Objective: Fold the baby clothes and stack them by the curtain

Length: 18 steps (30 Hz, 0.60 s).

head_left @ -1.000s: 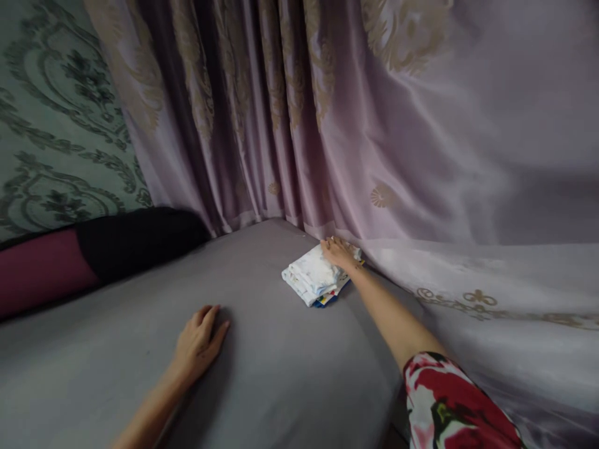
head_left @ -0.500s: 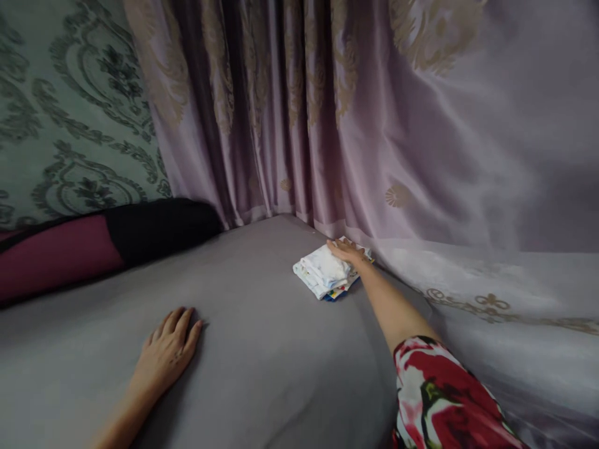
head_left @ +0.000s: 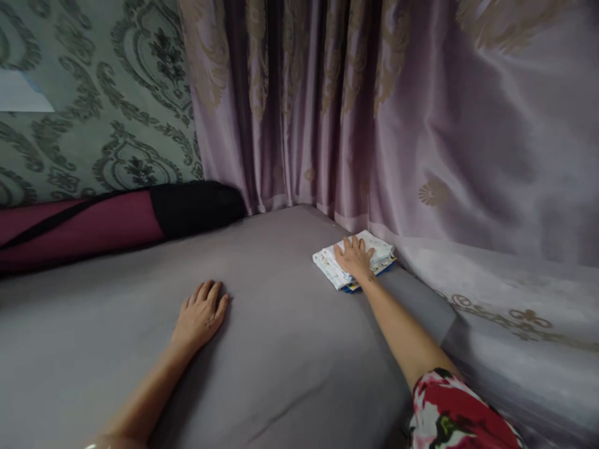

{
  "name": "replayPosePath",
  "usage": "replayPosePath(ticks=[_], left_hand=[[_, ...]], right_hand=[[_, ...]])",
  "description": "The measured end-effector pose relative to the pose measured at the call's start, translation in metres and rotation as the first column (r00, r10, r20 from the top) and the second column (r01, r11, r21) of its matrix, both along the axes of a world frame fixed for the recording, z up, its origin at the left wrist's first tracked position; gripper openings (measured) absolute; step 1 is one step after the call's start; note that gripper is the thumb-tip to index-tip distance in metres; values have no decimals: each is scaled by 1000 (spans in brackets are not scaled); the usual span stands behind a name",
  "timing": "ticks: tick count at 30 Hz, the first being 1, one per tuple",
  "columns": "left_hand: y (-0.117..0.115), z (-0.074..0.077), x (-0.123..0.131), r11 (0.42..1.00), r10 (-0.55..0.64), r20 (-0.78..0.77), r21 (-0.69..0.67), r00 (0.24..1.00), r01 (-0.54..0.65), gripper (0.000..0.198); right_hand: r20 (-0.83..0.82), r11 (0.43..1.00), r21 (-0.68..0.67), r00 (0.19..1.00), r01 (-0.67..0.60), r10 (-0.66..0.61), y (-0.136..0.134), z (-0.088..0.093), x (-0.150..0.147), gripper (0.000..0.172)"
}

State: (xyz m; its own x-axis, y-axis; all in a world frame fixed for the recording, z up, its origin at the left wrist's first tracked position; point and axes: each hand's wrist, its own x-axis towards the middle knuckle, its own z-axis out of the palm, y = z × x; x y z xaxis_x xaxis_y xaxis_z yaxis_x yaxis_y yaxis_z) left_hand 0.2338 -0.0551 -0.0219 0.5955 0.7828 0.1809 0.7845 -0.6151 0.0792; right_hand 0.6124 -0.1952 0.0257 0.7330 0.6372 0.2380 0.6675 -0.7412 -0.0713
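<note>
A small stack of folded white cloths (head_left: 335, 270) with a colourful piece at the bottom lies near the far right corner of the grey mattress (head_left: 281, 349). My right hand (head_left: 354, 256) rests flat on top of the stack, fingers stretched out. My left hand (head_left: 201, 313) lies flat on the mattress surface to the left, fingers together and extended, holding nothing.
A pink curtain (head_left: 421, 125) with gold patterns hangs along the right and back, its hem draped beside the mattress. A maroon and black bolster (head_left: 116, 218) lies along the green patterned wall (head_left: 84, 106) at the left.
My right hand slid from the stack's far edge onto its top and the stack looks flatter. My left hand shifted a little on the mattress. The view turned left.
</note>
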Motion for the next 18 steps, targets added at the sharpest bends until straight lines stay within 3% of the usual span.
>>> replayPosePath(ticks=[7,11,14,18], left_hand=[[-2,2,1,1000,0,32,-11,999,0,60],[-1,0,1,1000,0,49,-16,999,0,58],[-2,2,2,999,11,60,-34,998,-9,55],[-4,7,5,997,19,93,-71,995,-13,50]], right_hand=[[-133,998,-64,991,-9,1,2,17,4,62],[-112,993,-81,990,-90,80,4,27,-13,60],[-37,981,-100,986,-168,165,4,23,-31,59],[54,971,-161,981,-178,188,6,3,-38,55]])
